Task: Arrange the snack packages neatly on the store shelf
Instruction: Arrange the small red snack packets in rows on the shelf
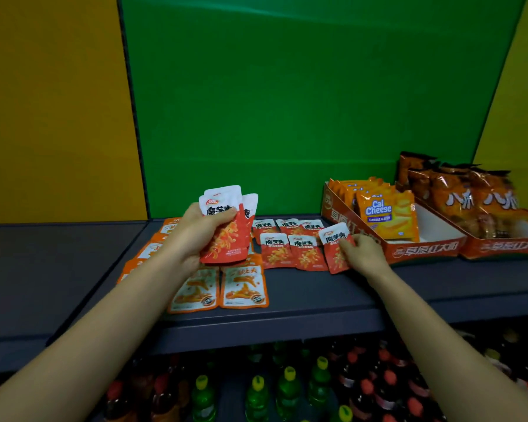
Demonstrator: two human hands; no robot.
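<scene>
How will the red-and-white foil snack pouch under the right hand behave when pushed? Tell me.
Probably light and floppy: the flat red-and-white foil snack pouch looks thin in the right hand. Its glossy film likely slides easily on the smooth grey shelf.

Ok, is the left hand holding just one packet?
No, the left hand grips a fanned bunch of red-and-white plastic snack pouches, with several white tops showing.

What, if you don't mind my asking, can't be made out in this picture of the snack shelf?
All in the head view:
- How many packets are in the bunch the left hand grips: they overlap.
- The orange packets at the left: mostly behind the left forearm.
- The bottles on the lower shelf: dark and blurred, labels unreadable.
- The far-right tray: cut off by the right edge.
- Small print on the packet the right hand pinches: too small.
</scene>
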